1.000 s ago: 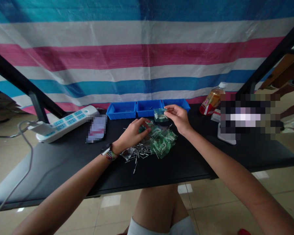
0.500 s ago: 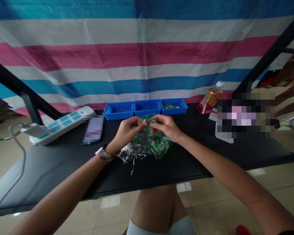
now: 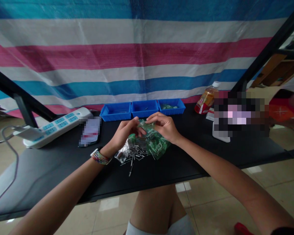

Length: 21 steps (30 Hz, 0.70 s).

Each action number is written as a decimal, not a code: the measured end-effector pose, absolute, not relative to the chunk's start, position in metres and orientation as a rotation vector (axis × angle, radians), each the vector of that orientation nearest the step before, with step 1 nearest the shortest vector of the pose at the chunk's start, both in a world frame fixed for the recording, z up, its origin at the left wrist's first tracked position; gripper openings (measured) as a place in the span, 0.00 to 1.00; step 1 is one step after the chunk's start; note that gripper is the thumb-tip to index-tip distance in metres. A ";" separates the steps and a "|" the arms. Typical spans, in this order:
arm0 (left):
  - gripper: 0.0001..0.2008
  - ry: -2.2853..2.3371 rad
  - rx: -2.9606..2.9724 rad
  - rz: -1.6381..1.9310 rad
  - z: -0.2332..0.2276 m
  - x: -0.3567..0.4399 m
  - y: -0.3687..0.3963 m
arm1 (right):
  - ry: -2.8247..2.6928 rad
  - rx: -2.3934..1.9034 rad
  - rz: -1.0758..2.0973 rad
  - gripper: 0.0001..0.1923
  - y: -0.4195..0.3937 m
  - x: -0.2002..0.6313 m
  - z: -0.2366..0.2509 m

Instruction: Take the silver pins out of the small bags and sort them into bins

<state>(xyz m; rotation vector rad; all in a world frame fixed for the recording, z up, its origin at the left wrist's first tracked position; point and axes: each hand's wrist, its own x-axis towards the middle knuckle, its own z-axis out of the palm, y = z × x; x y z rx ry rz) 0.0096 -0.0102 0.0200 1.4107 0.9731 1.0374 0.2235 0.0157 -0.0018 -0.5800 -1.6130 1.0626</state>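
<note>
Green circuit-board pieces (image 3: 158,145) lie heaped near the middle of the black table (image 3: 63,163), mixed with a scatter of thin metal pins (image 3: 132,156) and a crumpled clear plastic bag (image 3: 121,154) on the heap's left side. Both hands meet just above this heap. The left hand (image 3: 123,133) has its fingers curled in, fingertips pinched toward the right hand; whether it grips a pin cannot be told. The right hand (image 3: 164,127) pinches one small green board (image 3: 147,124) between thumb and fingers, held level over the pile, touching or nearly touching the left fingertips. A beaded band and a watch sit on the left wrist (image 3: 100,156).

Along the table's far edge stand three blue trays (image 3: 116,112) side by side; the rightmost holds a few green pieces, the middle one a stray bit of metal. Toward the far left corner lies a white power strip (image 3: 56,125) with blue sockets, its grey cable running off the left edge. Beside it rests a blurred-out flat object (image 3: 89,131). Toward the far right stands a tilted bottle (image 3: 205,98) of amber drink with a white cap and a red and yellow label; its writing is too small to read. A striped tarpaulin (image 3: 137,52) of blue, white and pink hangs behind the table.
</note>
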 end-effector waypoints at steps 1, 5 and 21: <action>0.23 0.990 1.426 1.065 0.020 0.010 -0.010 | -1.635 -0.597 1.053 0.03 0.015 0.224 -0.001; 0.14 1.047 1.516 1.149 0.023 0.011 -0.011 | -1.577 -0.703 1.132 0.17 0.012 0.225 0.005; 0.15 1.080 1.725 1.191 0.009 0.006 -0.007 | -1.374 -0.787 1.250 0.22 0.032 0.231 0.000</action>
